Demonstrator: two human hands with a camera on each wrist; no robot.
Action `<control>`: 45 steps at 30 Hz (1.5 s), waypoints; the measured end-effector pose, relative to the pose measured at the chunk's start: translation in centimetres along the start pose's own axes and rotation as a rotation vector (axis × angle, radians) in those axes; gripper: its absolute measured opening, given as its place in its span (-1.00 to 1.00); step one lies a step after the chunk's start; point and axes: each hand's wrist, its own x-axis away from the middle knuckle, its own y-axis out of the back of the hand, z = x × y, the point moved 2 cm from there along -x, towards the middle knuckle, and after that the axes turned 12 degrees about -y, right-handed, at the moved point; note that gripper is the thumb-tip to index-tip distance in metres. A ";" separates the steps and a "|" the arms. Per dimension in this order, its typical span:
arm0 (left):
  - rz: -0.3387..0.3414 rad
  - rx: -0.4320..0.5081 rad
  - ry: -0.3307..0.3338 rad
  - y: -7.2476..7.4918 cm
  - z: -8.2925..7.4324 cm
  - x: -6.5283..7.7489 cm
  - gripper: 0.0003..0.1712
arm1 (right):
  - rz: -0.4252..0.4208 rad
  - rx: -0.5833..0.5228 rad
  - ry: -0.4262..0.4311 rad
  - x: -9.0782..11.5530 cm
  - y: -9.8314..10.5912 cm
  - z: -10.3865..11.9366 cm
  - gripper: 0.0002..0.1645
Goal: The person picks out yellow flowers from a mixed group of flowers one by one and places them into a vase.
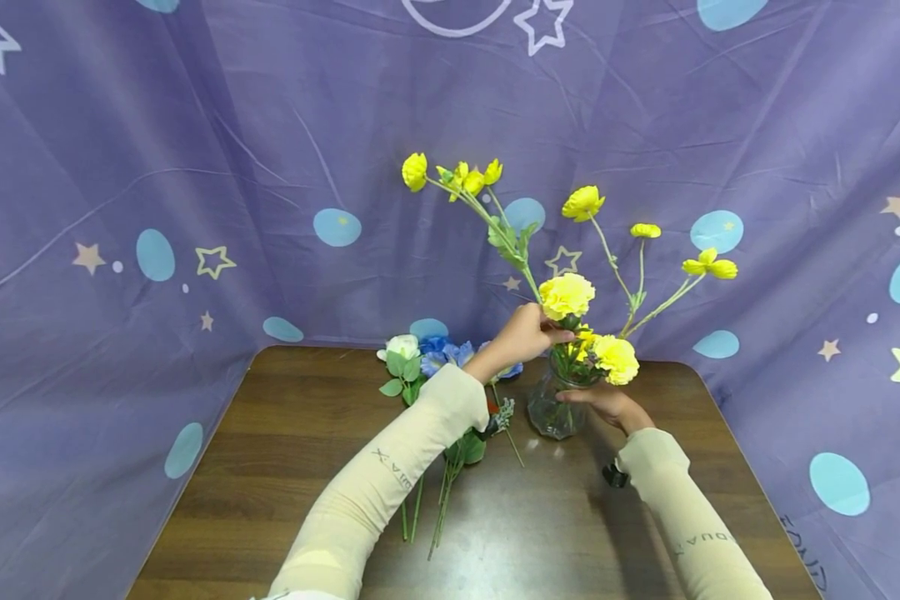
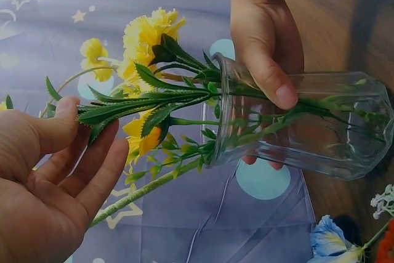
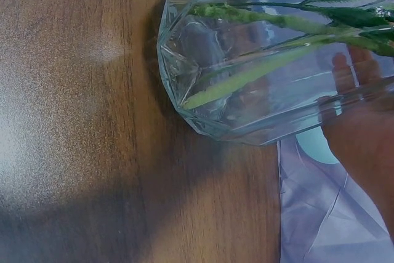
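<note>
A clear glass vase (image 1: 551, 410) with a faceted base stands on the table, green stems visible inside it. My right hand (image 1: 609, 406) grips the vase just below its rim, thumb on one side and fingers round the other. In the left wrist view my left hand (image 2: 52, 173) pinches the toothed green leaves (image 2: 148, 100) of a yellow carnation between thumb and fingers, outside the vase mouth. The carnation bloom (image 1: 567, 296) rises right above that hand. A second yellow carnation (image 1: 617, 358) leans over the rim at the right. Tall yellow branching stems (image 1: 525, 265) spread left and right.
Left of the vase, blue flowers (image 1: 450, 357), a white rose (image 1: 402, 347) and other stems lie on the brown wooden table (image 1: 285, 467). Part of that pile is hidden under my left sleeve (image 1: 390, 467). A purple patterned cloth (image 1: 345, 108) hangs behind and beside the table.
</note>
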 end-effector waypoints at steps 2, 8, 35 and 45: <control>-0.003 0.010 0.005 0.0 0.0 0.1 -0.69 | 0.004 0.001 -0.005 0.0 0.0 0.0 0.02; -0.024 0.025 0.020 -0.1 0.3 0.3 -0.70 | 0.013 0.006 -0.020 0.2 -0.2 0.1 0.01; -0.056 0.027 0.032 0.7 1.4 1.2 -0.81 | -0.003 0.050 -0.061 0.3 -0.4 0.2 -0.03; -0.085 0.074 0.063 1.6 1.8 2.2 -0.74 | 0.012 0.047 -0.028 0.3 -0.4 0.4 -0.03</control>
